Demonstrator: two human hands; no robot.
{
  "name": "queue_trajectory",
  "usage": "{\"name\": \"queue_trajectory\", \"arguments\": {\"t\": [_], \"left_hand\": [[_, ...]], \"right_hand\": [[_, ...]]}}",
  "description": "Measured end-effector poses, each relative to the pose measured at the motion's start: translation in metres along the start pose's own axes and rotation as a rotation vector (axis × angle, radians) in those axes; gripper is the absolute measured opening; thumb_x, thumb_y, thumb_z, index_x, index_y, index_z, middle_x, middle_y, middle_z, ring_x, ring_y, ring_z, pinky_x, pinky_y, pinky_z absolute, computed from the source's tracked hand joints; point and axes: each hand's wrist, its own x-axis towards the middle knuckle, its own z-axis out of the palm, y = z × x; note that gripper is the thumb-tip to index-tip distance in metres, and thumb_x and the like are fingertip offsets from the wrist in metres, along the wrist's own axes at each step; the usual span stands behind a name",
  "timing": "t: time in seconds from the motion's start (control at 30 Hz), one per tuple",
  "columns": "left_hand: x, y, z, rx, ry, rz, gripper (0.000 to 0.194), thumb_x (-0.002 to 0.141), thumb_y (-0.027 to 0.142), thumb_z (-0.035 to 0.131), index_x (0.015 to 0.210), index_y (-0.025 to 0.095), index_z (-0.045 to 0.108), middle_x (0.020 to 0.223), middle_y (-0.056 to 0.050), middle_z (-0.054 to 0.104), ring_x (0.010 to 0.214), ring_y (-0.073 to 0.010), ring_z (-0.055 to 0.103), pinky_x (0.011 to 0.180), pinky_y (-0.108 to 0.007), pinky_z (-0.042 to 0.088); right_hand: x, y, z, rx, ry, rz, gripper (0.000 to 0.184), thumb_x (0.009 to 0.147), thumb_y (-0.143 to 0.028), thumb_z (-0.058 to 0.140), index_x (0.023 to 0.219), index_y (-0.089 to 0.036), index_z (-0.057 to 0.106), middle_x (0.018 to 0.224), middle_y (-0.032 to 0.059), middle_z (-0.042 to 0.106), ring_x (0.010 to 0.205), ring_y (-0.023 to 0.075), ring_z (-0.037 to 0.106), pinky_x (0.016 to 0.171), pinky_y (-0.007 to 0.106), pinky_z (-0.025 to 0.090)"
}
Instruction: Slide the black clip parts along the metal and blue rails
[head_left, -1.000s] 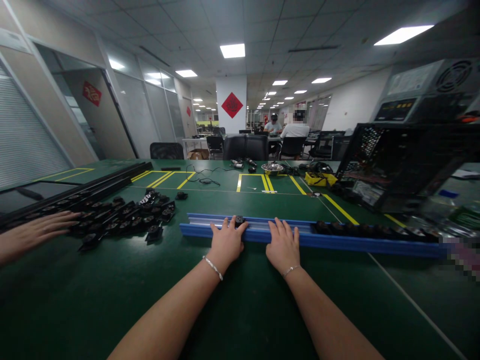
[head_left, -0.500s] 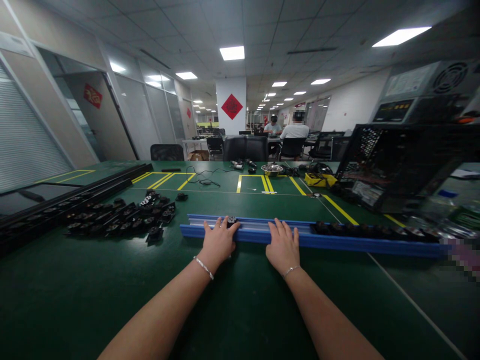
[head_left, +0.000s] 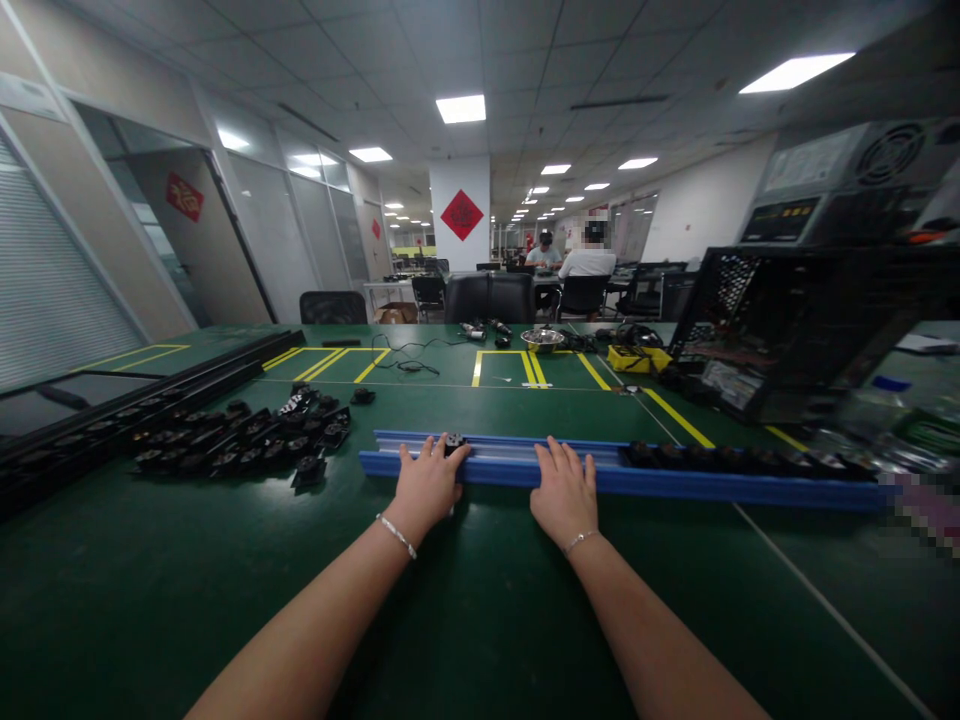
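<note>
A long blue rail [head_left: 675,484] with an open channel lies across the green table in front of me. Inside the channel, near its left end, sits a small black part [head_left: 454,441]. My left hand [head_left: 426,488] reaches over the near wall, its thumb and index finger around that part, the other fingers spread on the rail. Farther right, my right hand [head_left: 564,492] grips the rail, fingertips over the near wall. Several similar black parts [head_left: 697,458] stand in a row along the channel's right half. The undersides of both hands are hidden.
A pile of black parts [head_left: 247,440] lies to the left, beside long black rails [head_left: 187,385]. An open computer case [head_left: 795,340] stands at the right, near bottles [head_left: 892,400]. Toward the back are a metal bowl [head_left: 541,340], a yellow box [head_left: 637,358] and cables [head_left: 405,360].
My left hand has shifted slightly left along the rail, and the small black part has moved left with it. My right hand stays at nearly the same place on the rail.
</note>
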Motion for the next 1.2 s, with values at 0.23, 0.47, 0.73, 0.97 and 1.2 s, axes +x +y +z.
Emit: {"name": "queue_trajectory", "arguments": {"t": [0.23,0.47,0.73,0.97,1.2], "left_hand": [[-0.002,-0.007,0.002,0.009,0.001,-0.011,0.061,0.077,0.033,0.054,0.135,0.034,0.035,0.144,-0.011,0.038,0.13,-0.0344,0.035,0.098,-0.067,0.025],[-0.005,-0.02,0.005,0.022,0.0,-0.038,0.06,0.077,0.032,0.054,0.134,0.034,0.036,0.144,-0.011,0.039,0.13,-0.0347,0.036,0.098,-0.067,0.026],[-0.009,-0.038,0.008,0.041,-0.005,-0.075,0.058,0.077,0.031,0.053,0.134,0.033,0.038,0.143,-0.01,0.04,0.129,-0.0339,0.038,0.099,-0.063,0.028],[-0.011,-0.056,0.009,0.05,-0.017,-0.106,0.059,0.077,0.03,0.052,0.134,0.032,0.038,0.144,-0.011,0.038,0.128,-0.0345,0.038,0.098,-0.062,0.03],[-0.013,-0.072,0.008,0.055,-0.045,-0.151,0.057,0.077,0.031,0.052,0.133,0.033,0.039,0.142,-0.009,0.041,0.129,-0.0329,0.037,0.098,-0.058,0.032]], "right_hand": [[-0.001,0.001,0.0,-0.002,0.006,-0.003,0.059,0.073,-0.014,0.042,0.131,-0.018,0.047,0.143,0.0052,0.039,0.131,0.0228,0.029,0.11,0.047,0.008],[0.0,0.0,-0.001,0.009,-0.011,0.001,0.059,0.073,-0.014,0.042,0.132,-0.019,0.047,0.144,0.0048,0.039,0.131,0.0227,0.03,0.11,0.047,0.009],[-0.002,0.0,-0.001,0.018,0.006,-0.005,0.059,0.072,-0.014,0.043,0.131,-0.018,0.048,0.143,0.0054,0.039,0.13,0.0228,0.03,0.11,0.046,0.008],[-0.001,0.0,-0.002,0.014,-0.012,0.001,0.058,0.073,-0.014,0.041,0.131,-0.018,0.047,0.144,0.0055,0.038,0.13,0.0228,0.029,0.11,0.047,0.008],[0.0,0.0,-0.002,-0.002,-0.016,-0.001,0.058,0.074,-0.015,0.042,0.131,-0.019,0.047,0.144,0.0056,0.038,0.13,0.0224,0.03,0.11,0.046,0.008]]}}
